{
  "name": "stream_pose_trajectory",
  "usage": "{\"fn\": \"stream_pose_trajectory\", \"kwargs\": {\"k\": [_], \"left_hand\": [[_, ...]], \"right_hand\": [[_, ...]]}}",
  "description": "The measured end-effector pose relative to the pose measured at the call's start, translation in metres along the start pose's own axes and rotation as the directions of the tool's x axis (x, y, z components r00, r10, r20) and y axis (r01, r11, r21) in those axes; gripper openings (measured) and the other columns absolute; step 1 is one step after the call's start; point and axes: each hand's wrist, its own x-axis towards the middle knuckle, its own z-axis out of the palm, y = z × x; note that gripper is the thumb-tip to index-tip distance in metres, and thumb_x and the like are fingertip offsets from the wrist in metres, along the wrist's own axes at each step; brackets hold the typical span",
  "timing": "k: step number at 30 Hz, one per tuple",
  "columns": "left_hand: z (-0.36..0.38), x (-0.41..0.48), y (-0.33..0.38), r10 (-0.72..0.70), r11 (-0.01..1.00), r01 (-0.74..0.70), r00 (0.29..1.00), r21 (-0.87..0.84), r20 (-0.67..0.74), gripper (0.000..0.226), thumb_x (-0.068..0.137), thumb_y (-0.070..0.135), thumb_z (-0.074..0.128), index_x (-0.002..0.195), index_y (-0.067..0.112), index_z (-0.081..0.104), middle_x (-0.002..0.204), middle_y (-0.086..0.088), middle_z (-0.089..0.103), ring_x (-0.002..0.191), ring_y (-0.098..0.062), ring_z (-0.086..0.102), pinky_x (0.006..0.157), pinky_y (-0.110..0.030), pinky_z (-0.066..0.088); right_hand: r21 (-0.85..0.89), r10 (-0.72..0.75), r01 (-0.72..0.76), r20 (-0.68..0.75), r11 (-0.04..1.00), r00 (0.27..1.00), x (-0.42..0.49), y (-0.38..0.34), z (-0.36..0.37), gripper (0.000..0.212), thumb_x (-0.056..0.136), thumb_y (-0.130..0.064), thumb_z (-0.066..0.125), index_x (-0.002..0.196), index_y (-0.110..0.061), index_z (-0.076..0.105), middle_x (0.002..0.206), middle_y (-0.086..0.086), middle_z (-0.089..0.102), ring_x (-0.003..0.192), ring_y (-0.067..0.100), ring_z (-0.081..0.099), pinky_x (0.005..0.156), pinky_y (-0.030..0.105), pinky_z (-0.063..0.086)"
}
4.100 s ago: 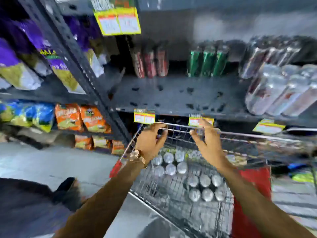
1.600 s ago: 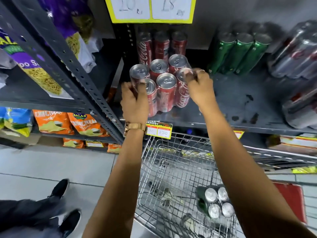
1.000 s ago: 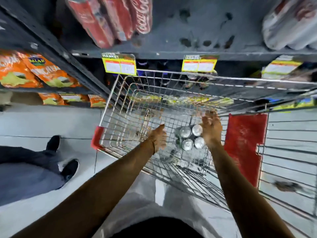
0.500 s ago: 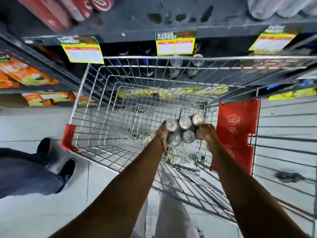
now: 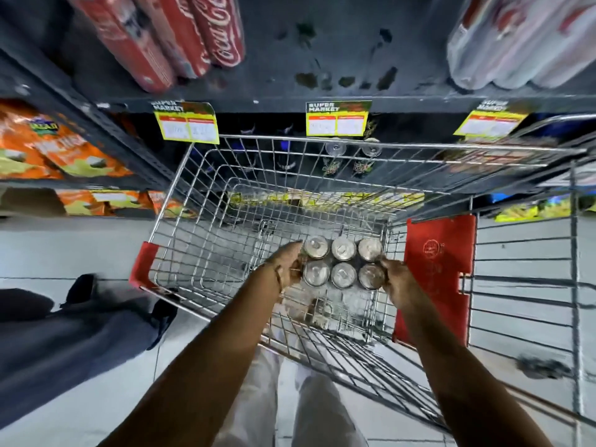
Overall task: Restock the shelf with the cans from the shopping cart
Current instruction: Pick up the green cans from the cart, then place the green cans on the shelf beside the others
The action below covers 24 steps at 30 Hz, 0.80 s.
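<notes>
A pack of several cans (image 5: 343, 262) with silver tops sits inside the wire shopping cart (image 5: 206, 175), near its right wall. My left hand (image 5: 285, 264) presses against the pack's left side and my right hand (image 5: 395, 277) grips its right side. Red cola cans (image 5: 167, 37) stand on the dark shelf (image 5: 322, 56) above the cart. The sides of the pack are hidden from this top view.
Yellow price tags (image 5: 337, 119) hang on the shelf edge. Clear wrapped bottles (image 5: 516, 37) fill the shelf's right end. Orange snack bags (image 5: 48, 146) lie on the left shelves. Another person's dark legs and shoes (image 5: 80, 321) stand left of the cart. A red cart flap (image 5: 435, 275) is at the right.
Both hands came down from the shelf, where they left red cans, into the cart. They have closed on the two sides of the can pack, which looks slightly nearer.
</notes>
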Motion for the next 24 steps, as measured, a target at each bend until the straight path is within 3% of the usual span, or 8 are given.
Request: {"fn": "stream_pose_trajectory", "kwargs": {"k": [2, 4, 7, 9, 11, 13, 19, 24], "left_hand": [[-0.007, -0.012, 0.007, 0.097, 0.993, -0.094, 0.995, 0.067, -0.038, 0.032, 0.095, 0.038, 0.047, 0.095, 0.009, 0.062, 0.074, 0.000, 0.064, 0.061, -0.015, 0.056, 0.060, -0.020, 0.045], [-0.010, -0.028, 0.016, 0.274, 0.945, -0.254, 0.959, 0.209, -0.075, 0.028, 0.094, 0.034, 0.051, 0.074, 0.014, 0.058, 0.058, 0.002, 0.057, 0.052, -0.013, 0.052, 0.049, -0.020, 0.038], [-0.016, -0.056, 0.038, 0.526, 0.787, -0.492, 0.850, 0.371, 0.013, 0.035, 0.094, 0.030, 0.053, 0.062, 0.015, 0.048, 0.044, 0.012, 0.044, 0.041, -0.006, 0.040, 0.045, -0.020, 0.029], [-0.019, -0.079, 0.059, 0.630, 0.685, -0.569, 0.776, 0.455, 0.023, 0.040, 0.092, 0.035, 0.054, 0.057, 0.019, 0.043, 0.044, 0.008, 0.040, 0.043, -0.010, 0.039, 0.049, -0.021, 0.026], [-0.018, -0.100, 0.085, 0.708, 0.633, -0.604, 0.704, 0.484, -0.046, 0.036, 0.086, 0.044, 0.058, 0.063, 0.018, 0.052, 0.054, 0.004, 0.044, 0.054, -0.015, 0.042, 0.054, -0.023, 0.029], [-0.016, -0.121, 0.113, 0.774, 0.572, -0.664, 0.631, 0.482, -0.048, 0.041, 0.079, 0.050, 0.062, 0.073, 0.009, 0.060, 0.060, 0.001, 0.051, 0.059, -0.017, 0.046, 0.059, -0.027, 0.033], [0.003, -0.161, 0.211, 0.883, 0.452, -0.812, 0.467, 0.369, -0.053, 0.034, 0.066, 0.045, 0.073, 0.072, 0.015, 0.058, 0.068, 0.005, 0.059, 0.067, -0.011, 0.056, 0.064, -0.028, 0.041], [0.011, -0.162, 0.288, 0.921, 0.374, -0.830, 0.384, 0.413, -0.062, 0.042, 0.069, 0.037, 0.077, 0.043, 0.015, 0.052, 0.061, 0.000, 0.056, 0.057, -0.006, 0.049, 0.064, -0.028, 0.037]], "right_hand": [[0.041, -0.095, 0.093, 0.036, 0.995, 0.995, -0.027, -0.007, -0.009, 0.018, 0.092, -0.007, 0.051, 0.084, -0.003, 0.067, 0.070, 0.003, 0.061, 0.071, 0.014, 0.054, 0.068, 0.027, 0.042], [0.140, -0.221, 0.208, 0.080, 0.968, 0.972, -0.051, -0.026, -0.013, 0.011, 0.084, 0.003, 0.058, 0.089, 0.003, 0.068, 0.067, 0.000, 0.062, 0.067, 0.009, 0.055, 0.060, 0.021, 0.037], [0.333, -0.206, 0.226, -0.097, 0.915, 0.974, -0.080, -0.064, -0.021, 0.019, 0.087, -0.008, 0.055, 0.086, 0.010, 0.063, 0.068, 0.007, 0.063, 0.068, 0.016, 0.054, 0.063, 0.026, 0.040], [0.360, -0.246, 0.284, -0.150, 0.889, 0.958, -0.105, -0.097, -0.030, 0.020, 0.086, -0.012, 0.056, 0.075, -0.004, 0.070, 0.068, 0.000, 0.069, 0.071, 0.012, 0.059, 0.067, 0.027, 0.045], [0.368, -0.293, 0.361, -0.229, 0.857, 0.929, -0.126, -0.128, -0.043, 0.032, 0.085, -0.014, 0.058, 0.064, -0.031, 0.074, 0.056, -0.016, 0.070, 0.057, -0.003, 0.063, 0.059, 0.015, 0.051], [0.406, -0.344, 0.417, -0.244, 0.813, 0.907, -0.141, -0.163, -0.053, 0.037, 0.085, -0.019, 0.059, 0.057, -0.040, 0.071, 0.049, -0.017, 0.066, 0.044, -0.005, 0.057, 0.052, 0.018, 0.048], [0.490, -0.427, 0.558, -0.361, 0.669, 0.829, -0.146, -0.262, -0.071, 0.024, 0.084, -0.015, 0.064, 0.063, -0.019, 0.051, 0.043, -0.011, 0.058, 0.045, 0.002, 0.051, 0.054, 0.019, 0.043], [0.557, -0.391, 0.523, -0.347, 0.645, 0.852, -0.121, -0.329, -0.071, 0.011, 0.084, -0.013, 0.062, 0.081, -0.010, 0.052, 0.077, 0.004, 0.057, 0.071, 0.016, 0.054, 0.061, 0.029, 0.045]]}}
